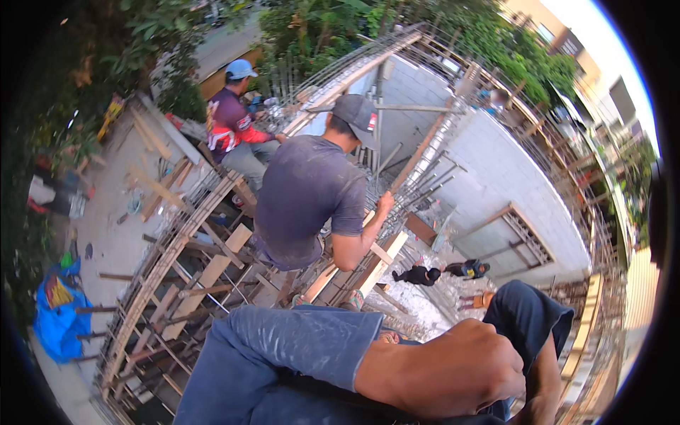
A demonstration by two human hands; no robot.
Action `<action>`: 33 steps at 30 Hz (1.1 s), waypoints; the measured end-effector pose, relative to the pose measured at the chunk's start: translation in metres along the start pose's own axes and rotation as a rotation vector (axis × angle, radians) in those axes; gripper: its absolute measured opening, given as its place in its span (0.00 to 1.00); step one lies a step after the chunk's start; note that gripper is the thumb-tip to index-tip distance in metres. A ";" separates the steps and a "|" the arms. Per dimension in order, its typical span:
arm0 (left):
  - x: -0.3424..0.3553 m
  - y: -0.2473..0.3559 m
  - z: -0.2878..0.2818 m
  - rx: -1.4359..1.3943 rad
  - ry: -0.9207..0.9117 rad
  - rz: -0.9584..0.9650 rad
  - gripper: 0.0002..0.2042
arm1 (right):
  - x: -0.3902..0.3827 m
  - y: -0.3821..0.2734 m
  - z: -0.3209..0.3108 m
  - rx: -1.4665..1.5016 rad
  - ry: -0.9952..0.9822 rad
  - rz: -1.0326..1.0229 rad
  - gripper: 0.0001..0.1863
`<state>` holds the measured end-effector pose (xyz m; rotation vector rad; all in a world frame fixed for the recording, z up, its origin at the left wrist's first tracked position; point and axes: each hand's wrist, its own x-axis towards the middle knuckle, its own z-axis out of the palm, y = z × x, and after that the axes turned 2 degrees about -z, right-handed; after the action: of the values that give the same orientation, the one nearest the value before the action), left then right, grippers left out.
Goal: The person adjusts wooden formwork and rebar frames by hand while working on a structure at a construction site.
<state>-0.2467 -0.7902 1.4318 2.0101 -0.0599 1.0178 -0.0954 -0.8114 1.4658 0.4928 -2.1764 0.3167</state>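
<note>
The left hand (489, 368) bends near the right hand (541, 401); I cannot tell whether their fingers are clenched. A capped co-worker (312, 191) sits ahead.

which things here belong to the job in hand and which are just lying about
Seemingly part of the job:
long brown board by the hand of the nearest co-worker
steel bars beside that board
wide plank, lower left of that person

Apparently just lying about:
blue sheet, lower left
loose boards, upper left

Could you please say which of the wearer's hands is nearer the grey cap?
Left, apparently: the left hand is below and right of the grey cap; the right hand seems lower.
</note>
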 end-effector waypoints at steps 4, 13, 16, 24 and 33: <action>-0.001 0.003 0.006 0.057 0.069 -0.024 0.04 | -0.005 0.006 -0.004 0.007 -0.046 0.050 0.06; -0.065 -0.016 -0.069 -0.183 -0.148 -0.470 0.16 | -0.001 0.000 -0.008 -0.005 -0.026 -0.024 0.04; -0.117 0.002 -0.094 0.119 -0.122 -0.818 0.15 | -0.012 0.012 -0.005 0.022 0.036 -0.082 0.04; -0.188 0.081 -0.088 0.110 0.021 -1.347 0.16 | -0.022 0.026 -0.008 0.058 0.065 -0.129 0.05; -0.352 0.103 -0.018 -0.823 0.078 -1.568 0.10 | -0.044 0.100 0.082 0.342 0.256 -0.130 0.15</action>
<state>-0.5322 -0.9518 1.2678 0.7550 0.8555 -0.0373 -0.1736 -0.7441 1.3761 0.7374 -1.8386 0.6493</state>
